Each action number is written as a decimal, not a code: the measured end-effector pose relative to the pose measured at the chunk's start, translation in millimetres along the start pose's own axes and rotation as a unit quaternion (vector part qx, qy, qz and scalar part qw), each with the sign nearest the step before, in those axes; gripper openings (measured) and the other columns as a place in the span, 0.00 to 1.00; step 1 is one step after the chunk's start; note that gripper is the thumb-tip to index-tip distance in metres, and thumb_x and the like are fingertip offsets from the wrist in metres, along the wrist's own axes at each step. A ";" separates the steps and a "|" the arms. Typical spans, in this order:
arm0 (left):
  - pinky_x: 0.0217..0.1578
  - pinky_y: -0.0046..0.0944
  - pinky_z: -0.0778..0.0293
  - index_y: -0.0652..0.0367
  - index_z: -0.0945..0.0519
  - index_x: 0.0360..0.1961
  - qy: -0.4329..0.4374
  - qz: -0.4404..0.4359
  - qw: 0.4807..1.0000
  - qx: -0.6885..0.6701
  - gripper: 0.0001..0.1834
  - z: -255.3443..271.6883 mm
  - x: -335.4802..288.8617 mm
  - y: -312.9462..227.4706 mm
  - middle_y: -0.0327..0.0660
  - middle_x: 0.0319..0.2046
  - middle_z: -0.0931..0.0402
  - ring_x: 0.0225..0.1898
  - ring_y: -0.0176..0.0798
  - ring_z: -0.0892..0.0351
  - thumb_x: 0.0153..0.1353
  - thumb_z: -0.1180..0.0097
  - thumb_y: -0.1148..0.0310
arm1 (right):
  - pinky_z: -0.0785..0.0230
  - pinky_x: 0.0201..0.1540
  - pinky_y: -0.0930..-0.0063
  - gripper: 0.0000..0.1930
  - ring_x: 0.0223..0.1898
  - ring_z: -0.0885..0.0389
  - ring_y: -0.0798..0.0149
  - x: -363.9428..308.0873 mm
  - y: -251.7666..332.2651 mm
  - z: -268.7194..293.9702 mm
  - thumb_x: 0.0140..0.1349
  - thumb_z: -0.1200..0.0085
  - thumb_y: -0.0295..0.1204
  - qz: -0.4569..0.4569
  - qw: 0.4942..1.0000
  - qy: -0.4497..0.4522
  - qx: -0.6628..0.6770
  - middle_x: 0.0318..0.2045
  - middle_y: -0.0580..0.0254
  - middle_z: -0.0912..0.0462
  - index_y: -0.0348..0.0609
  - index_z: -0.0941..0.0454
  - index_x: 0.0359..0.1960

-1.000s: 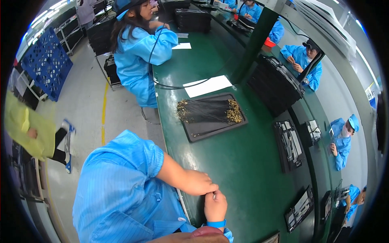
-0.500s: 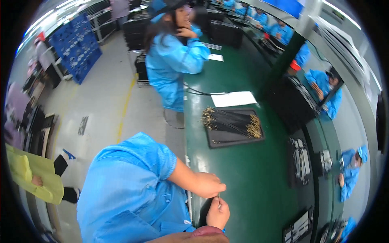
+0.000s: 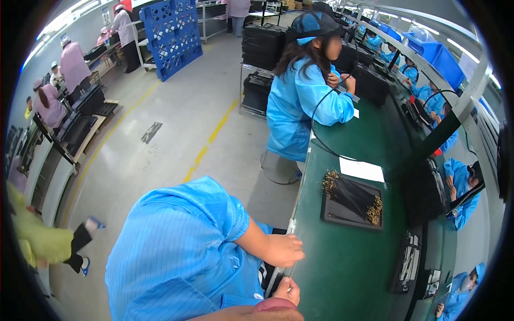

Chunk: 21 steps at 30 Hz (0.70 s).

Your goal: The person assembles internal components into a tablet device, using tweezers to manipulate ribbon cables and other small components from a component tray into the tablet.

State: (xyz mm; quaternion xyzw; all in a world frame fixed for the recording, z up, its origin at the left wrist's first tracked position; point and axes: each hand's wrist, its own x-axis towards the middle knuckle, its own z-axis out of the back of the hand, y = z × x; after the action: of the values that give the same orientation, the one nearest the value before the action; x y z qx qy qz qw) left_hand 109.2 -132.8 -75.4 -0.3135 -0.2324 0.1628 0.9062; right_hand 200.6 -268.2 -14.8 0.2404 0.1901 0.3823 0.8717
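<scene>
My left hand (image 3: 284,250) is over the near left edge of the green table (image 3: 342,267), back upward and fingers curled under. What it holds, if anything, is hidden. Just below it my right hand (image 3: 286,291) is closed, thumb and fingers pinched together. A tiny pale spot shows at its fingertips, too small to name. The two hands are a little apart. Farther up the table lies a black tray (image 3: 334,216) with a bundle of thin black cables (image 3: 353,198), gold-coloured at both ends.
A white sheet (image 3: 362,170) lies beyond the tray. A person in a blue smock (image 3: 302,107) leans on the table's far left side. Black trays with metallic strips (image 3: 409,262) stand along the right. A person in yellow (image 3: 45,230) is on the floor at left.
The view has swung left, so the tray and table appear farther right. My hands have drawn apart; earlier they met at a thin light piece. The person in yellow has shifted.
</scene>
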 end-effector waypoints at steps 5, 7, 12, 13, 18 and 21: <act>0.43 0.40 0.41 0.61 0.31 0.33 -0.066 -0.014 0.997 0.032 0.15 -2.7 7.4 12.6 0.40 0.30 0.30 0.39 0.43 0.35 0.43 0.50 0.67 | 0.38 0.17 0.79 0.13 0.17 0.31 0.73 13.4 5.6 -5.8 0.49 0.49 0.37 -0.082 0.991 0.058 0.087 0.19 0.60 0.27 0.37 0.27 0.29; 0.43 0.40 0.41 0.61 0.30 0.33 -0.122 -0.036 0.991 0.035 0.14 -0.4 13.1 14.1 0.40 0.30 0.31 0.39 0.43 0.35 0.43 0.50 0.66 | 0.40 0.14 0.82 0.13 0.15 0.33 0.75 16.5 7.5 -6.8 0.50 0.50 0.36 -0.057 0.991 0.049 0.107 0.18 0.61 0.28 0.37 0.28 0.29; 0.40 0.40 0.38 0.61 0.28 0.28 -0.100 -0.037 0.994 0.016 0.11 8.7 21.6 8.0 0.42 0.27 0.31 0.35 0.43 0.33 0.43 0.50 0.67 | 0.38 0.15 0.83 0.12 0.19 0.32 0.74 14.7 13.5 -6.7 0.54 0.53 0.33 -0.108 0.965 0.033 0.236 0.25 0.59 0.26 0.36 0.32 0.34; 0.40 0.40 0.38 0.61 0.28 0.28 -0.100 -0.036 0.994 0.017 0.11 14.6 21.6 10.9 0.42 0.27 0.31 0.35 0.43 0.33 0.43 0.50 0.67 | 0.38 0.15 0.83 0.12 0.19 0.32 0.74 16.4 17.6 -6.7 0.54 0.53 0.33 -0.107 0.965 0.034 0.236 0.25 0.59 0.26 0.36 0.32 0.34; 0.35 0.39 0.34 0.61 0.28 0.26 -0.260 -0.141 0.953 0.063 0.10 44.4 38.7 26.7 0.45 0.23 0.31 0.32 0.45 0.32 0.43 0.50 0.66 | 0.38 0.15 0.84 0.12 0.21 0.31 0.73 18.4 37.5 -5.4 0.55 0.54 0.33 -0.064 0.954 0.019 0.292 0.29 0.58 0.26 0.35 0.34 0.34; 0.31 0.40 0.34 0.60 0.30 0.22 -0.207 -0.162 0.963 0.055 0.09 29.4 52.0 19.6 0.42 0.19 0.33 0.28 0.43 0.33 0.44 0.51 0.64 | 0.38 0.15 0.85 0.13 0.21 0.31 0.73 12.9 25.7 -9.4 0.55 0.54 0.34 -0.093 0.953 -0.016 0.289 0.29 0.58 0.26 0.35 0.34 0.35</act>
State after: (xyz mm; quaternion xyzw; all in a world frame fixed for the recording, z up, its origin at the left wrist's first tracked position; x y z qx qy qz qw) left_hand 134.5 -80.7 -51.0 -0.1812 -0.4532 0.0875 0.8684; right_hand 189.2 -240.7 -9.8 0.4696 0.3001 0.2238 0.7996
